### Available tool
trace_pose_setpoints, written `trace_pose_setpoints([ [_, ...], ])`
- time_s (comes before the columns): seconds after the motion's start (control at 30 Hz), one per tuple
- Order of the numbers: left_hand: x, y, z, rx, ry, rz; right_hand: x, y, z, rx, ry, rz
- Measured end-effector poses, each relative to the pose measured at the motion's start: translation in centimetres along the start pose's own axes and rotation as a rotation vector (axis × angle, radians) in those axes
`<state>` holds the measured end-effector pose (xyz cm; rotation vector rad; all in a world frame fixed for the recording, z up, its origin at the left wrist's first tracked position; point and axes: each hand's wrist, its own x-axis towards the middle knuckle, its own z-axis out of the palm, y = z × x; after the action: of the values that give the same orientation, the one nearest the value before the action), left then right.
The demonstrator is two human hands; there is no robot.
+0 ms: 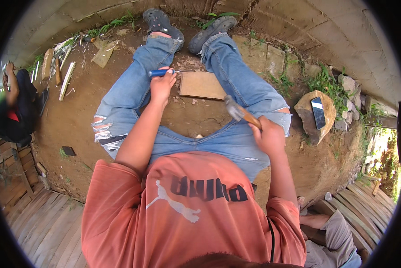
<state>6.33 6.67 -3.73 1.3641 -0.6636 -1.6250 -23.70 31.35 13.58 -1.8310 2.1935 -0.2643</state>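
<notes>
My left hand (pixel 162 85) is closed around a blue-handled tool (pixel 158 72) with a thin metal shaft; its kind is too small to tell. The shaft points right, by the upper left corner of a flat wooden board (pixel 202 85). This board lies on the dirt between my legs, its right end partly behind my right leg. In my right hand (pixel 270 136) is a hammer, gripped by its wooden handle (pixel 250 119). The metal hammer head (pixel 233 108) hangs over my right thigh, just below the board's lower right corner.
Wood chips (pixel 189 62) litter the dirt by the board. A phone (pixel 318 113) rests on a large stone (pixel 308 117) at right. Wood strips (pixel 67 80) lie at far left, near another person (pixel 17 102). A second person's leg (pixel 332 232) shows at lower right.
</notes>
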Motion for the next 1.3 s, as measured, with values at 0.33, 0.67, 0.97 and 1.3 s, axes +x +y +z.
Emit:
trace_pose_setpoints([
  [0.33,-4.7,1.4,1.5,0.778,-0.318,0.613,0.4,2.2,0.8,0.079,0.055,0.139],
  [0.67,-6.1,-0.2,2.5,0.98,-0.423,0.783,0.4,2.2,1.2,0.031,0.062,0.101],
  [0.97,-5.9,-0.2,3.0,0.957,-0.378,0.805,0.7,1.9,1.2,0.014,0.03,0.099],
  [1.3,-4.9,-0.8,2.6,1.018,-0.437,0.766,1.4,-2.0,0.6,0.0,0.019,-0.085],
])
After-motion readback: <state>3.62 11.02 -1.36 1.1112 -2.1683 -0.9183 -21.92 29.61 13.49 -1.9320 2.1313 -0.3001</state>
